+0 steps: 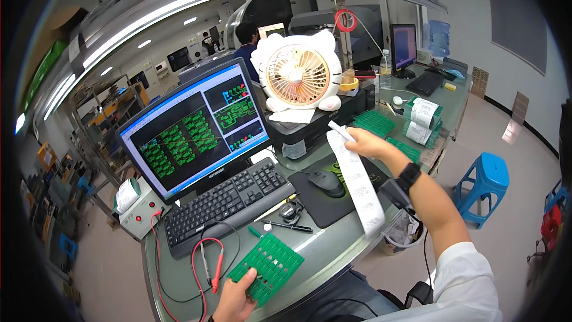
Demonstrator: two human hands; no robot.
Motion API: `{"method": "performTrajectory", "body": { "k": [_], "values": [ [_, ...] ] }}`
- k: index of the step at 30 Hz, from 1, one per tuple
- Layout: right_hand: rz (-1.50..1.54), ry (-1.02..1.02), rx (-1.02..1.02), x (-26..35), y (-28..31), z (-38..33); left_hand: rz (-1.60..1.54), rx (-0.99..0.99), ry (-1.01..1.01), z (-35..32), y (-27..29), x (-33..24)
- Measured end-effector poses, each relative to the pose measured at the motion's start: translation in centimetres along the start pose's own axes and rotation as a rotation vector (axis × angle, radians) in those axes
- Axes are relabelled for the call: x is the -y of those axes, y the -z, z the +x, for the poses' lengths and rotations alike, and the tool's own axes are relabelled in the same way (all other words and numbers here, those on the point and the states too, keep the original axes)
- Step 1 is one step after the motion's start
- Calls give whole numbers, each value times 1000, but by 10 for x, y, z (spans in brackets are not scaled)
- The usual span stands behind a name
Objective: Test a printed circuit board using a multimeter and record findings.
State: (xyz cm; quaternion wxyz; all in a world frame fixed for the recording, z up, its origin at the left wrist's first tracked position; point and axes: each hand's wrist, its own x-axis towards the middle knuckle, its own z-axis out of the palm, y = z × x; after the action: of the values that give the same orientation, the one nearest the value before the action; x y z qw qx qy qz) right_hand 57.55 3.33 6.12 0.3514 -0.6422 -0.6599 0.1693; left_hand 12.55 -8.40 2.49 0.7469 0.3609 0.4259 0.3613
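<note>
My left hand (235,299) grips a green circuit board panel (269,267) by its near left edge, thumb on top. The panel has rows of small boards with slots between them and is tilted above the front of the desk. My right hand (364,142) is raised over the mouse mat, closed on a long white paper strip (357,188) with faint print. The strip hangs down toward the desk's front edge. A short white rolled piece sticks out above my fingers; whether it belongs to the strip I cannot tell.
A monitor (193,134) showing a board layout stands behind a black keyboard (229,203). A mouse (326,183), test leads (215,271) and a pen (287,226) lie nearby. Behind are a white fan (296,74) and green panels (374,123). A blue stool (484,188) stands to the right.
</note>
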Motion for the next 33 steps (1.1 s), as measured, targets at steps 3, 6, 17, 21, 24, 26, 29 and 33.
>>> {"method": "performTrajectory", "body": {
  "k": [3, 6, 17, 21, 24, 26, 29, 33],
  "values": [
    [363, 7, 208, 57, 12, -29, -70, 37, -26, 14, -13, -5],
    [716, 49, 419, 124, -7, -62, -63, 59, -50, 31, -19, -2],
    [722, -42, 688, 223, -92, -96, 6, 30, -186, 26, -5, 17],
    [689, 6, 700, 219, -106, -95, -16, 23, -289, 21, 6, 7],
    [419, 292, 384, 217, -126, -86, -24, 51, -256, 10, -4, 3],
    [245, 279, 349, 225, -126, -81, -18, 58, -258, 9, 0, 9],
    [-64, 301, 228, 222, -134, -73, -77, 121, -133, 6, 3, 11],
    [-147, 246, 308, 237, -135, -73, -109, 172, -32, 2, 9, 15]
  ]
}}
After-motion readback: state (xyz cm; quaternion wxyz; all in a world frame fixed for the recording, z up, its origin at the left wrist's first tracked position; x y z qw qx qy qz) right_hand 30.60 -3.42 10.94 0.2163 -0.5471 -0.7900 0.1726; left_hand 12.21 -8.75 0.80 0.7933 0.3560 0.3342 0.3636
